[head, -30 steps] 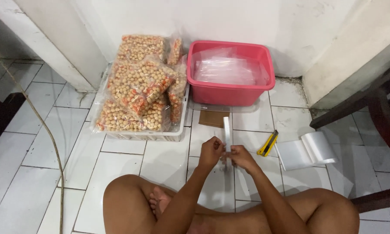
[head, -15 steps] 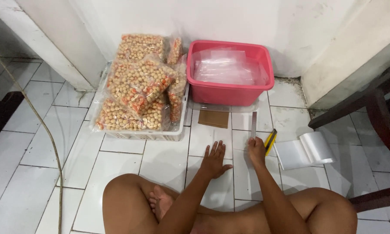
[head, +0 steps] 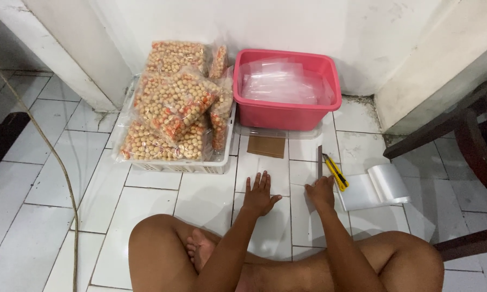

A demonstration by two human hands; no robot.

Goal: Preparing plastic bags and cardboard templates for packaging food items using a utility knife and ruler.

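Observation:
I sit cross-legged on a white tiled floor. My left hand lies flat, fingers spread, on a clear plastic sheet spread in front of my legs. My right hand has its fingers curled on the near end of a thin metal ruler that lies on the sheet, pointing away from me. A yellow utility knife lies just to the right of the ruler, almost touching that hand.
A pink tub of clear plastic bags stands at the wall. Left of it, a white basket holds several bags of round snacks. A brown card, folded plastic, dark chair legs and a cable surround me.
Both hands held the ruler upright at the sheet's middle. The right hand has since laid it down to the right beside the knife, and the left hand has flattened onto the sheet.

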